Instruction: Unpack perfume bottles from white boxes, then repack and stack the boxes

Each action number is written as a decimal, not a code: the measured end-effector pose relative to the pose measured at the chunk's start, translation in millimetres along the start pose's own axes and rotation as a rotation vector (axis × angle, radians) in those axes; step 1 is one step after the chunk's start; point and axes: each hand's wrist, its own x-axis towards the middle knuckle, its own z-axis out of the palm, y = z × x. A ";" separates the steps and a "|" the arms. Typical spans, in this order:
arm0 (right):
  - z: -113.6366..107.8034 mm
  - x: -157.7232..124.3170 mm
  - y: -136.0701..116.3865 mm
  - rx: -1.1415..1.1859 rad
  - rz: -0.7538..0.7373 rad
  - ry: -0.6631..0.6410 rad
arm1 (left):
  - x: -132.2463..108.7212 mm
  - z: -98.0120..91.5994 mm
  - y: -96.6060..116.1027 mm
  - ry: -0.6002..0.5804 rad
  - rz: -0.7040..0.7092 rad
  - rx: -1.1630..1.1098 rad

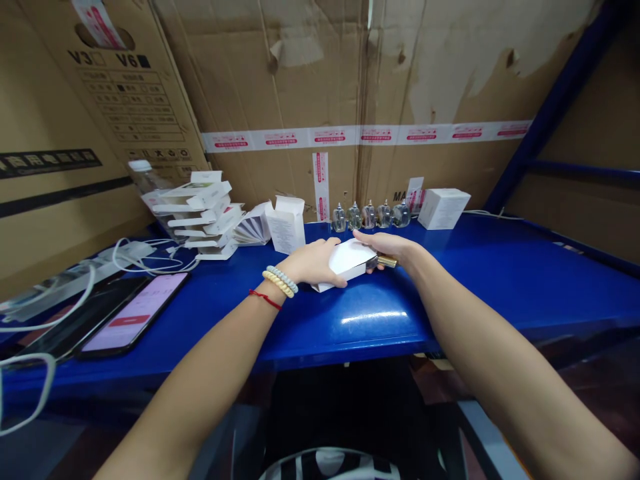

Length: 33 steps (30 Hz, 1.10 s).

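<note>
My left hand grips a small white carton, its fingers on top and the thumb along the near side. My right hand is closed at the carton's right end, around a small bottle with a gold-coloured neck. The bottle's dark glass part lies at the carton's open end. How far it sits inside is hidden by the fingers. Behind my hands, a row of small clear glass bottles with pointed metal tops stands along the cardboard.
Flattened white cartons are stacked at the left, beside an upright open carton. A closed white box stands right of the bottles. Phones, white cables and a plastic bottle occupy the left of the blue shelf.
</note>
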 end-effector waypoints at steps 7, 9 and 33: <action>-26.4 -6.5 6.7 -0.015 -0.026 -0.067 | -17.8 -23.1 -25.5 -0.233 -0.099 -0.021; -29.0 -12.0 4.8 0.011 -0.060 -0.073 | -17.6 -21.4 -20.2 -0.101 -0.064 -0.011; 12.7 -17.2 -17.9 -0.271 -0.423 0.375 | 11.5 18.1 14.8 0.236 -0.187 -0.095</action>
